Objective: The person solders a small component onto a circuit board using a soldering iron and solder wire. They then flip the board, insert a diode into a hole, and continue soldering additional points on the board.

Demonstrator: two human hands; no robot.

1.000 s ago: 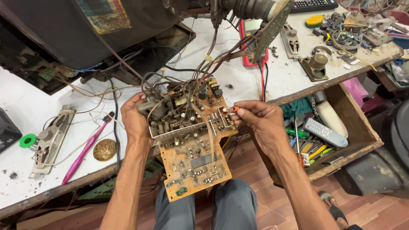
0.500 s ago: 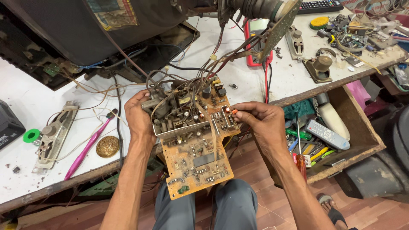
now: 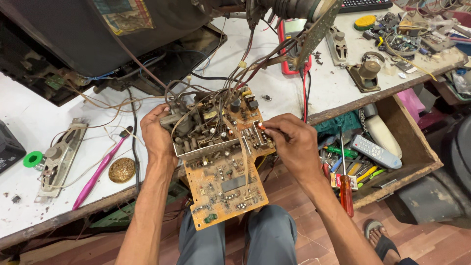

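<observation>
the left hand is curled around the upper left edge of a tan circuit board, fingers wrapped over the corner beside a metal shield and a cluster of grey parts. the right hand grips the board's right edge, thumb and forefinger pinched together near a small orange part; whether they truly clasp that part or just the board's rim is hard to tell from here. the board hangs tilted off the front edge of the white workbench, above the person's knees, with a tangle of wires running from its top up toward the dark television casing. on the bench to the left lie a pink pen and a round brass disc. to the right, an open wooden drawer holds a remote control and a red-handled screwdriver.
</observation>
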